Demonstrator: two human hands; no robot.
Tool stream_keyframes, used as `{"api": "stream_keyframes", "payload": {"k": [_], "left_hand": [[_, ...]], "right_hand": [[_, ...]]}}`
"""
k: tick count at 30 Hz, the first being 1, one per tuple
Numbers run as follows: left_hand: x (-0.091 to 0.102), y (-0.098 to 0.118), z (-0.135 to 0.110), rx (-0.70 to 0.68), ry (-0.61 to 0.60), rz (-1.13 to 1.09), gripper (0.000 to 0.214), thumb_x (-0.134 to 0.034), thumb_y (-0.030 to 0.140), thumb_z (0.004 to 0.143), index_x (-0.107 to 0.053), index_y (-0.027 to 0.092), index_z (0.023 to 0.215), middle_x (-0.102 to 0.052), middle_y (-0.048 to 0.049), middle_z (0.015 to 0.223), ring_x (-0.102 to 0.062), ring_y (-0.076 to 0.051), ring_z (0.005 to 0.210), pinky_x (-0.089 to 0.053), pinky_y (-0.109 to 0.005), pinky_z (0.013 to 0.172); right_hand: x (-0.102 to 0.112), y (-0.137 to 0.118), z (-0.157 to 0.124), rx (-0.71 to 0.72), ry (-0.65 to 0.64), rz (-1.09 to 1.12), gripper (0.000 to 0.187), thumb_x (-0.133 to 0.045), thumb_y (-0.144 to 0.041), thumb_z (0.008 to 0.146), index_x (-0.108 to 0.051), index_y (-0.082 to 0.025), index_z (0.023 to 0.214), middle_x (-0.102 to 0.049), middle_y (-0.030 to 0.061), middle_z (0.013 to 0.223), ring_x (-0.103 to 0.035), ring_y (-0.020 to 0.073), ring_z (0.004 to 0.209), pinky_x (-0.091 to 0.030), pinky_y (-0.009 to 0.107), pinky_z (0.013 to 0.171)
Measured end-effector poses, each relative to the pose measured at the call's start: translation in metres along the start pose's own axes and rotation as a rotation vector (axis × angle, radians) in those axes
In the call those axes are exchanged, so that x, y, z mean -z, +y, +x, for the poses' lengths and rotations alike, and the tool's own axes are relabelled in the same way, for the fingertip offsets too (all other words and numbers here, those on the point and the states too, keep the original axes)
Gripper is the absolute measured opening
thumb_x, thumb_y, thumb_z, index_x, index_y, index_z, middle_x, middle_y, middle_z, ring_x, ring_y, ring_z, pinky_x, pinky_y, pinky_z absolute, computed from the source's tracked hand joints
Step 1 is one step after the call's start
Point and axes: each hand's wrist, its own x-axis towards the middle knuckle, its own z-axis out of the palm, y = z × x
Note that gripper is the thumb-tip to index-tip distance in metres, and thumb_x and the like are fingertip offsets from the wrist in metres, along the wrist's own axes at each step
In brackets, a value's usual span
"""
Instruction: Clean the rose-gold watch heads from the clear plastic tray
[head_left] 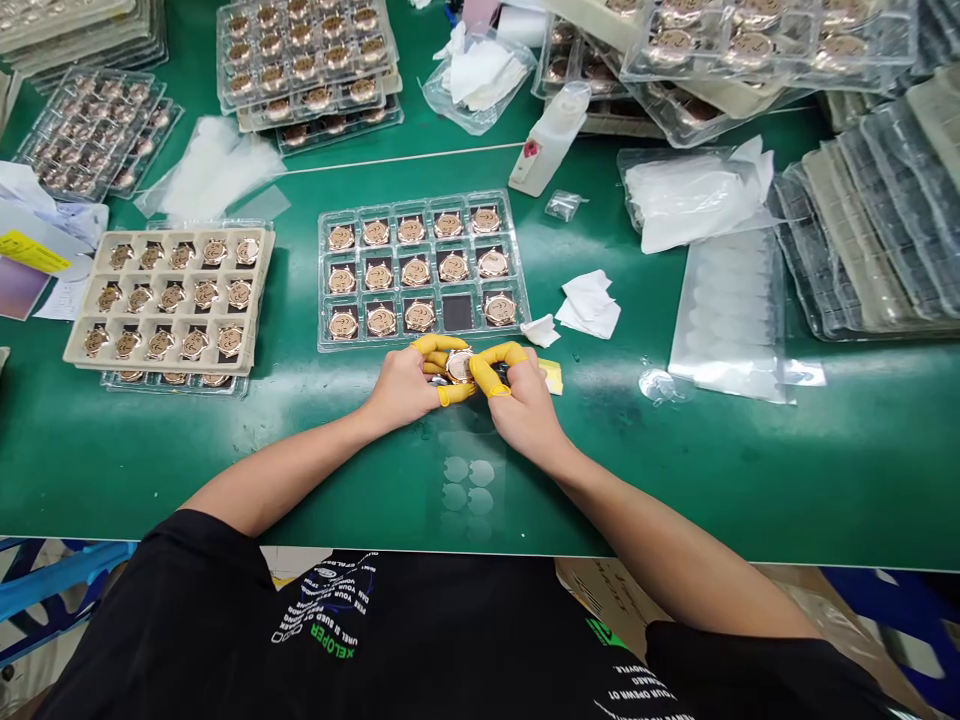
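Observation:
Between my two hands, just in front of a clear tray, is a round rose-gold watch case (459, 366). My left hand (409, 385) grips its left side, with yellow finger cots on the fingers. Thumb and fingers of my right hand (521, 395), also in yellow cots, pinch the right side. The clear compartment tray (321, 300) holds rows of similar watch cases, and one front-row compartment shows only its dark bottom (457, 313). A sheet of round clear films (469, 485) lies below my hands. Something dark and a yellow piece (552, 377) show beside my right hand.
A beige tray (71, 352) of watch cases sits left. Stacked trays (307, 60) line the back. A white bottle (550, 140), crumpled tissue (590, 304) and bagged white wipes (690, 195) lie right of centre. More trays (862, 220) lean at the right.

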Motion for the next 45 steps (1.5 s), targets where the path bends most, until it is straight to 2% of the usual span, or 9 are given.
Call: {"api": "stream_keyframes", "payload": {"k": [14,19,21,23,26,31,35,42,45], "left_hand": [[0.000,0.003,-0.001,0.033,0.010,-0.014,0.062,-0.096,0.024,0.062,-0.074,0.017,0.119,-0.082,-0.0042,0.099,-0.076,-0.013,0.087,-0.063,-0.025,0.085],[0.000,0.001,-0.002,0.039,0.032,0.004,0.059,-0.094,0.025,0.064,-0.074,0.018,0.120,-0.082,-0.0057,0.100,-0.077,-0.015,0.086,-0.063,-0.029,0.086],[-0.001,-0.001,-0.001,0.044,0.034,0.009,0.059,-0.095,0.026,0.064,-0.075,0.018,0.120,-0.082,-0.0057,0.099,-0.076,-0.015,0.085,-0.064,-0.030,0.084],[-0.001,-0.002,-0.001,0.043,0.032,0.006,0.060,-0.095,0.026,0.064,-0.075,0.018,0.119,-0.082,-0.0057,0.098,-0.076,-0.015,0.084,-0.064,-0.030,0.084],[-0.001,-0.001,-0.001,0.044,0.037,0.014,0.060,-0.096,0.025,0.063,-0.075,0.018,0.119,-0.081,-0.0050,0.096,-0.076,-0.015,0.084,-0.064,-0.030,0.084],[0.000,0.000,-0.002,0.043,0.039,0.023,0.060,-0.096,0.027,0.064,-0.075,0.019,0.119,-0.082,-0.0061,0.101,-0.077,-0.016,0.087,-0.064,-0.031,0.086],[0.000,-0.002,-0.002,0.033,0.043,0.030,0.061,-0.096,0.030,0.064,-0.075,0.019,0.120,-0.083,-0.0069,0.103,-0.078,-0.017,0.089,-0.064,-0.032,0.086],[-0.002,0.001,-0.006,-0.032,0.038,0.071,0.056,-0.090,0.027,0.067,-0.076,0.019,0.121,-0.084,-0.0048,0.104,-0.079,-0.017,0.091,-0.065,-0.030,0.089],[-0.001,0.001,-0.007,-0.019,0.039,0.104,0.054,-0.088,0.023,0.066,-0.077,0.018,0.118,-0.084,-0.0036,0.098,-0.080,-0.017,0.089,-0.066,-0.029,0.085]], "right_hand": [[-0.001,-0.012,-0.002,-0.078,-0.017,0.015,0.025,-0.053,-0.048,0.094,-0.063,-0.025,0.095,-0.064,0.0075,0.099,-0.057,0.0290,0.107,-0.041,0.052,0.099],[0.041,-0.005,0.018,-0.037,0.211,0.047,0.029,-0.060,-0.052,0.094,-0.066,-0.025,0.104,-0.066,0.0064,0.102,-0.059,0.0247,0.098,-0.047,0.044,0.093],[0.070,0.002,0.028,0.019,0.117,-0.020,0.027,-0.066,-0.049,0.090,-0.068,-0.025,0.102,-0.068,0.0059,0.099,-0.059,0.0219,0.087,-0.048,0.040,0.084],[0.092,0.010,0.034,0.077,-0.121,-0.196,0.028,-0.075,-0.043,0.081,-0.072,-0.024,0.102,-0.070,0.0067,0.098,-0.061,0.0229,0.085,-0.047,0.038,0.079],[0.104,0.016,0.036,0.079,-0.325,-0.502,0.025,-0.074,-0.026,0.073,-0.072,-0.022,0.097,-0.069,0.0079,0.095,-0.062,0.0252,0.086,-0.043,0.036,0.072],[0.103,0.003,0.039,-0.090,-0.369,-0.688,0.021,-0.060,-0.011,0.067,-0.044,-0.024,0.069,-0.059,0.0030,0.079,-0.047,0.0170,0.065,-0.028,0.032,0.059],[0.100,-0.012,0.038,-0.167,-0.374,-0.366,0.018,-0.054,-0.011,0.067,-0.048,-0.025,0.077,-0.060,0.0014,0.075,-0.055,0.0190,0.067,-0.037,0.032,0.060],[0.043,-0.021,0.012,0.215,-0.264,-0.143,0.017,-0.048,-0.018,0.083,-0.054,-0.024,0.097,-0.068,0.0125,0.118,-0.067,0.0257,0.103,-0.052,0.040,0.088],[0.028,-0.020,0.007,0.239,-0.286,-0.198,0.013,-0.048,-0.020,0.088,-0.052,-0.025,0.099,-0.068,0.0134,0.117,-0.068,0.0271,0.101,-0.053,0.041,0.084]]}}
